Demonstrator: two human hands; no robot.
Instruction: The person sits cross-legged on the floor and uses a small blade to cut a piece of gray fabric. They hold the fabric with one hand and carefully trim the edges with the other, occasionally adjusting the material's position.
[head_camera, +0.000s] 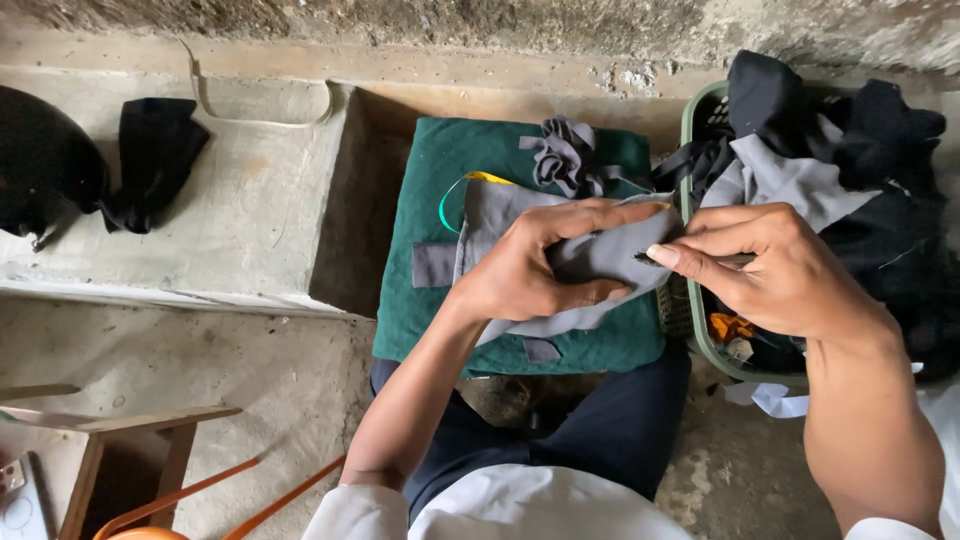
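Both hands are closed: grey cloth (600, 262) is gripped by the left hand (530, 265), kept taut over the green cushion (430, 200), while a thin dark tool (700, 259) is pinched by the right hand (780, 270) at the cloth's edge. Beside it, more fabric is piled in the basket (700, 345).
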